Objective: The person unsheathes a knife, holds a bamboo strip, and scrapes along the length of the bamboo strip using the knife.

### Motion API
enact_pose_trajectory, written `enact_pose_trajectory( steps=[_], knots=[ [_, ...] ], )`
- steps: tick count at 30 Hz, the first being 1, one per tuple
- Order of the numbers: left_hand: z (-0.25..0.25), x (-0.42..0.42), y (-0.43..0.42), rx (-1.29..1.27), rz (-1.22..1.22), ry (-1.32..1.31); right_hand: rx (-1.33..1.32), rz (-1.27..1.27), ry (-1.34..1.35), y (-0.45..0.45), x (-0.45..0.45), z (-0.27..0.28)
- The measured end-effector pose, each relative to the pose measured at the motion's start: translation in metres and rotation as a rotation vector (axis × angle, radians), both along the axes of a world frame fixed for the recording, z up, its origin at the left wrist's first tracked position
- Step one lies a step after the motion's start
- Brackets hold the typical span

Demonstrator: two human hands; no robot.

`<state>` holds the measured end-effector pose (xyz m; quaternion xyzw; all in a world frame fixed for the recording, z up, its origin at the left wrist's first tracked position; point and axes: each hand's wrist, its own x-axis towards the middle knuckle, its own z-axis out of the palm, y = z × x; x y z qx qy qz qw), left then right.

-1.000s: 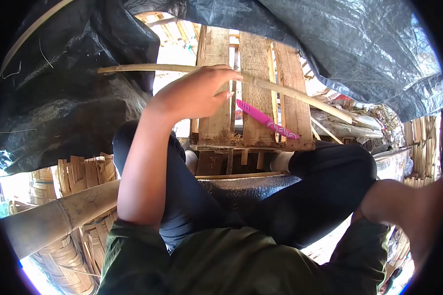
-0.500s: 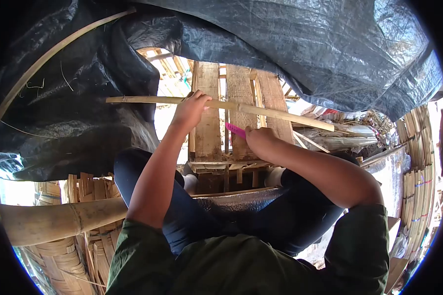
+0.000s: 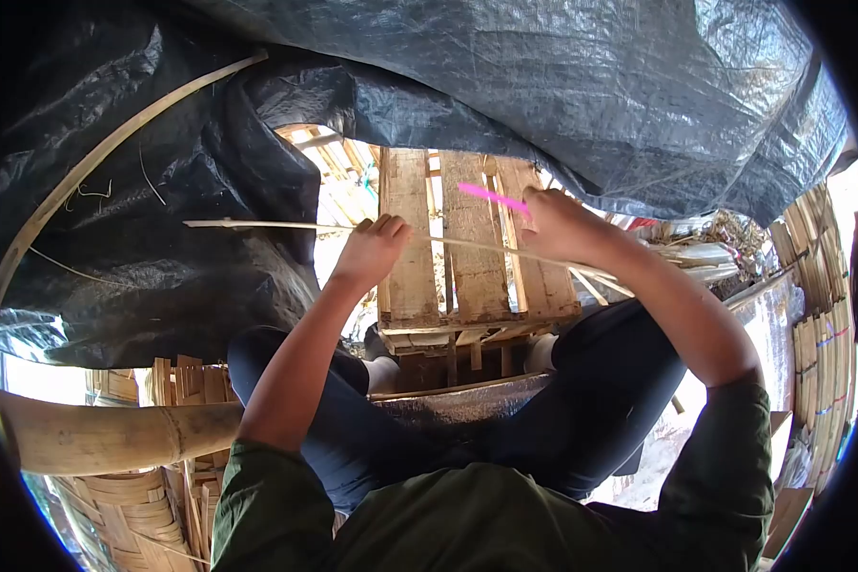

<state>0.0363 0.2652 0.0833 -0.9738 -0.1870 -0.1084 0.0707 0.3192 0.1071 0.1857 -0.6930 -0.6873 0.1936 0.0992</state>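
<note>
My left hand (image 3: 376, 250) is closed around a long thin bamboo strip (image 3: 472, 244), which lies roughly level above the wooden slatted bench (image 3: 407, 276). One end of the strip reaches left in front of the black sheet; the other passes below my right hand. Held in my right hand (image 3: 561, 225) is a pink knife (image 3: 491, 195), its blade pointing left above the strip. The blade and the strip appear apart. My right fingers are wrapped round the handle and partly hide it.
Dark plastic sheeting (image 3: 582, 95) hangs ahead and to the left. A curved bamboo strip (image 3: 95, 157) crosses the sheet at left. A thick bamboo pole (image 3: 105, 434) lies beside my left leg. Bundled bamboo strips (image 3: 820, 353) stand at far right.
My right hand came in from the right, took hold of the pink knife on the bench and lifted it. The strip has turned to show a narrower side.
</note>
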Motion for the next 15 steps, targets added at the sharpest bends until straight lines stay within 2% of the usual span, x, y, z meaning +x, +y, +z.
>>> enact_pose_trajectory(
  steps=[2, 5, 6, 9, 11, 13, 15],
  knots=[
    [0.010, 0.004, 0.000, 0.031, -0.030, -0.143, 0.110, 0.020, 0.020, 0.001, 0.003, -0.005],
    [0.025, 0.003, -0.011, 0.020, 0.027, -0.199, -0.014, 0.035, 0.031, 0.012, -0.004, -0.016],
    [0.025, 0.002, -0.013, 0.069, 0.036, -0.280, 0.028, 0.102, 0.003, 0.018, -0.002, -0.027],
    [0.040, -0.004, -0.019, -0.003, 0.080, -0.254, 0.071, 0.043, -0.083, 0.031, -0.011, -0.041],
    [0.046, -0.009, -0.019, -0.042, 0.090, -0.245, 0.179, 0.141, -0.088, 0.034, -0.007, -0.048],
    [0.055, -0.015, -0.015, -0.138, 0.126, -0.229, 0.111, 0.132, -0.058, 0.037, -0.004, -0.039],
    [0.070, -0.028, -0.016, -0.084, 0.195, -0.187, 0.077, 0.149, -0.062, 0.042, 0.002, -0.028]
  ],
)
